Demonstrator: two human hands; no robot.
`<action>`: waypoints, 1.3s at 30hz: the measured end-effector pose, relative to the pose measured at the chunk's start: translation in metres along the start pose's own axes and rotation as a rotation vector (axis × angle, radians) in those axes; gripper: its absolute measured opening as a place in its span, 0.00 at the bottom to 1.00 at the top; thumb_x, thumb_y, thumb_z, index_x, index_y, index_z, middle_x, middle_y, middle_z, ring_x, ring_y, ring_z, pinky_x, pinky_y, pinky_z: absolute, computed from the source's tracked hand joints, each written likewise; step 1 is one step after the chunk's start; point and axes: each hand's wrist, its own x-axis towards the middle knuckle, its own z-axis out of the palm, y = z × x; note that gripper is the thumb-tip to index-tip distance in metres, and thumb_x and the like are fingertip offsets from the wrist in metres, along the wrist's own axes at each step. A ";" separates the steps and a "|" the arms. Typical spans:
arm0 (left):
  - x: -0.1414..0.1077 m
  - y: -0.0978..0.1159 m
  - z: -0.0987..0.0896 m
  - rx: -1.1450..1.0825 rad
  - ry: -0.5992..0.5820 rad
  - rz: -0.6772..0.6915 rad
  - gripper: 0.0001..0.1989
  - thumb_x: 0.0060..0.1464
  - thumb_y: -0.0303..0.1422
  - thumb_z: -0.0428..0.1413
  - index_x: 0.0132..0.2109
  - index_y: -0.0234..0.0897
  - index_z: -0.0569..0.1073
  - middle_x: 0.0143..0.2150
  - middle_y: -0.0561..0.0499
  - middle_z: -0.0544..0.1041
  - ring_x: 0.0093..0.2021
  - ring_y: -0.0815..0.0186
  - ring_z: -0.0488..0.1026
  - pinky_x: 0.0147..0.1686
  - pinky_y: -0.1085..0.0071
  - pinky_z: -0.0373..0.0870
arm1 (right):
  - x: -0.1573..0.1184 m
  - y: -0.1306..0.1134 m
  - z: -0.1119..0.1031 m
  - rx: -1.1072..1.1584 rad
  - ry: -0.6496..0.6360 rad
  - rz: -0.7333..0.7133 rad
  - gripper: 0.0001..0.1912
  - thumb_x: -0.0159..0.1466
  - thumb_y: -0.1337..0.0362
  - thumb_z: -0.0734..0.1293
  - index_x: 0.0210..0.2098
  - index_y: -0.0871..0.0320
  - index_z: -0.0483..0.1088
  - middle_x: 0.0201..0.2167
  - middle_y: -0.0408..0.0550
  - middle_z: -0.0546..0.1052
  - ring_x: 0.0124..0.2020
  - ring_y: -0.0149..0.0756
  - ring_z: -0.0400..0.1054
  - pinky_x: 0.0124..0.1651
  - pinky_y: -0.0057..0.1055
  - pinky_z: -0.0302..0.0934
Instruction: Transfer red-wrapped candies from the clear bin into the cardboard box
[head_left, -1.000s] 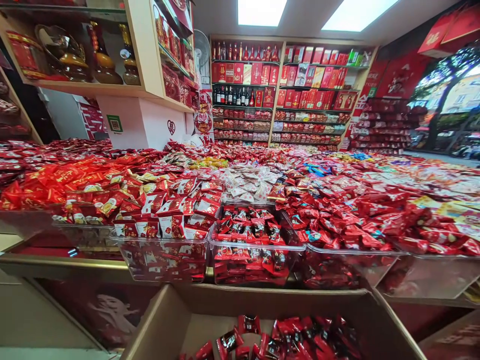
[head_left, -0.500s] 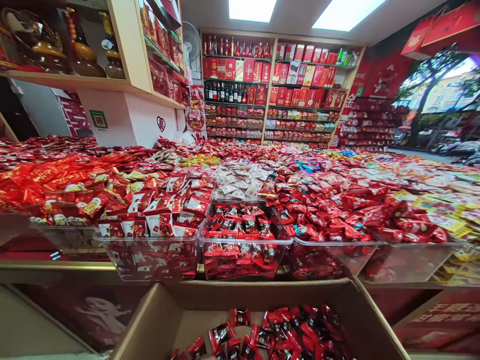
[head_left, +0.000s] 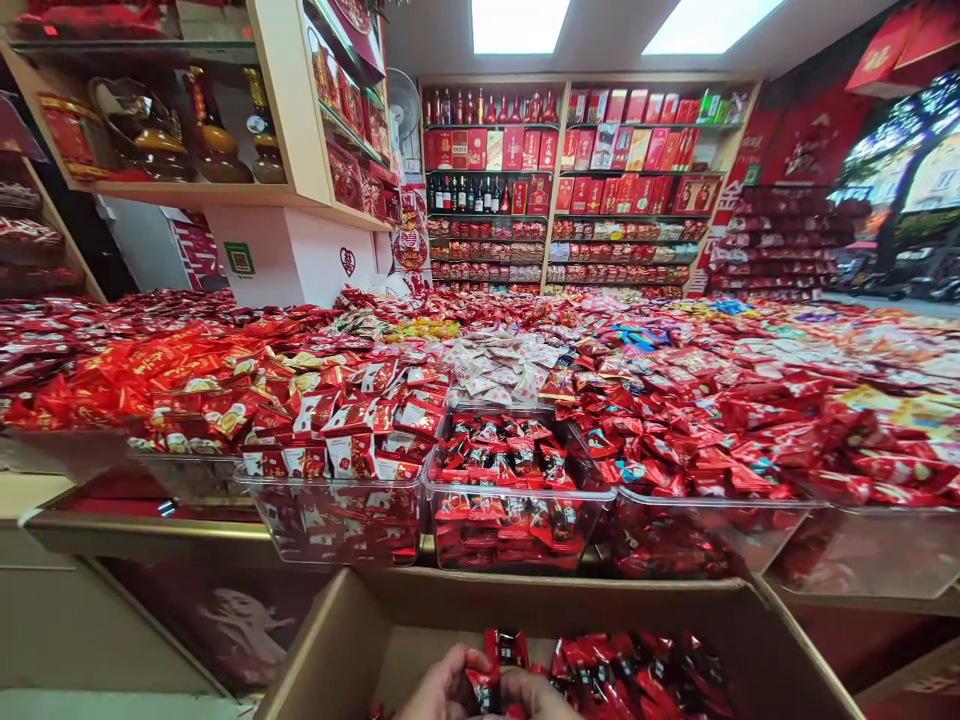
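Left hand (head_left: 444, 688) and right hand (head_left: 535, 694), half-curled, hold a candy (head_left: 484, 690), bottom centre; I see the tub (head_left: 517, 494) mid-frame well filled, the box (head_left: 427, 602) still stocked.

There are two hands (head_left: 444, 686), one box (head_left: 555, 602), and two ceiling lights (head_left: 520, 26).

The left hand (head_left: 441, 688) and right hand (head_left: 538, 692) have come into the carton (head_left: 562, 598), seemingly cupping red packets (head_left: 484, 688).

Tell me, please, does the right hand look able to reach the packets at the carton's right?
Probably yes: the right hand is beside those packets, and no carton wall stands between.
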 end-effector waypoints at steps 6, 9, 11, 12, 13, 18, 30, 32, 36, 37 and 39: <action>0.003 -0.001 0.003 -0.254 0.052 -0.025 0.12 0.36 0.25 0.58 0.29 0.38 0.63 0.25 0.58 0.71 0.24 0.73 0.67 0.23 0.76 0.58 | -0.001 -0.007 -0.003 0.087 0.095 0.023 0.22 0.45 0.58 0.67 0.37 0.64 0.65 0.24 0.43 0.69 0.28 0.30 0.61 0.31 0.26 0.55; 0.005 -0.005 0.001 -0.337 0.020 0.028 0.10 0.42 0.32 0.57 0.31 0.38 0.62 0.27 0.55 0.73 0.24 0.72 0.69 0.23 0.74 0.60 | -0.001 -0.011 -0.004 0.112 0.096 0.056 0.21 0.43 0.64 0.66 0.37 0.64 0.63 0.21 0.40 0.66 0.24 0.27 0.59 0.28 0.24 0.53; 0.005 -0.004 -0.001 -0.341 -0.004 0.074 0.13 0.42 0.31 0.58 0.35 0.39 0.61 0.29 0.53 0.75 0.26 0.70 0.71 0.25 0.72 0.62 | -0.002 -0.015 -0.006 0.101 0.121 0.052 0.17 0.43 0.68 0.65 0.34 0.63 0.64 0.21 0.39 0.66 0.22 0.26 0.59 0.26 0.23 0.52; 0.004 -0.002 -0.001 -0.337 -0.004 0.085 0.16 0.41 0.31 0.58 0.37 0.40 0.60 0.31 0.52 0.76 0.26 0.69 0.72 0.26 0.71 0.63 | -0.002 -0.018 -0.006 0.090 0.150 0.050 0.16 0.43 0.68 0.64 0.33 0.62 0.65 0.20 0.39 0.66 0.22 0.26 0.59 0.26 0.23 0.52; 0.003 0.001 -0.001 -0.331 0.000 0.084 0.19 0.41 0.30 0.58 0.40 0.40 0.59 0.32 0.51 0.76 0.27 0.68 0.72 0.27 0.70 0.63 | -0.003 -0.022 -0.007 0.085 0.183 0.055 0.15 0.42 0.69 0.64 0.32 0.62 0.65 0.20 0.39 0.66 0.22 0.27 0.59 0.25 0.23 0.52; -0.002 0.015 0.004 -0.354 0.088 0.025 0.23 0.35 0.29 0.62 0.41 0.36 0.62 0.33 0.48 0.78 0.28 0.66 0.74 0.28 0.70 0.65 | -0.006 -0.035 -0.004 0.178 0.245 0.165 0.16 0.39 0.68 0.66 0.29 0.58 0.63 0.17 0.38 0.66 0.20 0.29 0.61 0.23 0.24 0.52; -0.009 0.041 0.013 -0.113 0.299 -0.022 0.19 0.35 0.30 0.61 0.38 0.34 0.66 0.26 0.53 0.76 0.20 0.74 0.68 0.19 0.79 0.61 | -0.015 -0.050 -0.010 0.166 0.231 0.152 0.10 0.41 0.70 0.65 0.24 0.60 0.60 0.13 0.34 0.61 0.15 0.21 0.50 0.20 0.21 0.45; -0.010 0.045 0.014 -0.130 0.296 -0.018 0.19 0.37 0.30 0.60 0.40 0.35 0.66 0.27 0.54 0.75 0.21 0.74 0.68 0.20 0.79 0.61 | -0.018 -0.059 -0.013 0.191 0.200 0.119 0.08 0.41 0.70 0.64 0.23 0.60 0.60 0.13 0.34 0.60 0.15 0.21 0.49 0.20 0.20 0.44; -0.013 0.051 0.016 -0.235 0.252 -0.029 0.19 0.42 0.31 0.57 0.44 0.39 0.64 0.27 0.56 0.74 0.23 0.75 0.68 0.23 0.77 0.64 | -0.023 -0.072 -0.019 0.228 0.149 0.123 0.07 0.42 0.71 0.63 0.23 0.60 0.61 0.13 0.35 0.61 0.16 0.22 0.51 0.20 0.20 0.45; -0.013 0.052 0.016 -0.250 0.249 -0.027 0.19 0.43 0.31 0.57 0.44 0.39 0.64 0.26 0.57 0.74 0.23 0.75 0.68 0.23 0.77 0.64 | -0.024 -0.073 -0.020 0.236 0.148 0.123 0.07 0.42 0.71 0.63 0.23 0.60 0.61 0.13 0.35 0.61 0.16 0.22 0.52 0.20 0.20 0.45; -0.014 0.054 0.018 -0.257 0.260 -0.019 0.18 0.44 0.31 0.56 0.44 0.39 0.64 0.25 0.57 0.73 0.22 0.75 0.68 0.23 0.77 0.64 | -0.024 -0.073 -0.022 0.254 0.152 0.106 0.07 0.43 0.71 0.62 0.24 0.60 0.62 0.14 0.36 0.62 0.17 0.22 0.53 0.21 0.20 0.46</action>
